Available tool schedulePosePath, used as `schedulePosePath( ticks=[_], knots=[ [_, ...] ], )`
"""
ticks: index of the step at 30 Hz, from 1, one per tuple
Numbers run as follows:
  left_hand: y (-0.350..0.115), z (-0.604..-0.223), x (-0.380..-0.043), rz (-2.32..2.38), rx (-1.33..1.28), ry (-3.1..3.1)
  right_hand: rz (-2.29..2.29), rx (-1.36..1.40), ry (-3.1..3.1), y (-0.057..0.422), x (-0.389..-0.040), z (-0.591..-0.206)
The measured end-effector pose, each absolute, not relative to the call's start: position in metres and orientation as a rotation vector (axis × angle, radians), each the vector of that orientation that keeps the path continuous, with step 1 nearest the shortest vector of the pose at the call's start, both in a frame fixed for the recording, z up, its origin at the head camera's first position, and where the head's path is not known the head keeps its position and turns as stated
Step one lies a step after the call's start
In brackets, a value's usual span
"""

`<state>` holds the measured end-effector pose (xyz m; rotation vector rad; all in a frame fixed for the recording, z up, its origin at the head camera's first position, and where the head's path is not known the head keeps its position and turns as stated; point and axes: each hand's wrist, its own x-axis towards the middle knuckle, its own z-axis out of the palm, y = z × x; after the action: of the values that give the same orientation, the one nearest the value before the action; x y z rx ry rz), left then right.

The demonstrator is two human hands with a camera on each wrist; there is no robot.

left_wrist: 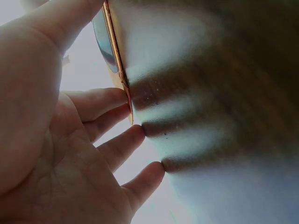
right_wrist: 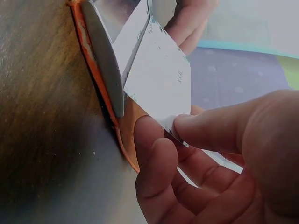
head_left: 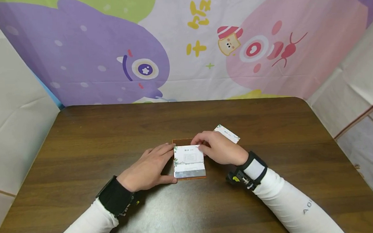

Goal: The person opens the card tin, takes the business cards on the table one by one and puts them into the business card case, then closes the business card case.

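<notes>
A brown card case with an orange edge and a metal strip lies on the table. White business cards with leaf print and small text are in it, and one business card sits tilted up at its inner end. My right hand pinches that card at its right corner between thumb and fingertips. At the case's left side, my left hand rests with fingers extended, index fingertip at the upper edge and thumb at the lower corner. In the left wrist view, the left fingertips touch the case edge and table.
Another white card lies on the wooden table behind my right hand, partly covered by it. A cartoon-printed cloth hangs along the table's far edge. White cloth walls stand at the sides.
</notes>
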<state>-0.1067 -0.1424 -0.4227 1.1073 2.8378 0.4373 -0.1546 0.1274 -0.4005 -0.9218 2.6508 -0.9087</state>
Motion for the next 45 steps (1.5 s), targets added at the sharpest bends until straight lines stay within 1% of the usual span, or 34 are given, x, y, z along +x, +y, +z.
schedulePosePath(
  ticks=[45],
  knots=[
    [-0.1417,-0.4202,-0.1059,0.417,1.096,2.827,-0.800,-0.982,2.618,0.1340,-0.1451,-0.4086]
  ],
)
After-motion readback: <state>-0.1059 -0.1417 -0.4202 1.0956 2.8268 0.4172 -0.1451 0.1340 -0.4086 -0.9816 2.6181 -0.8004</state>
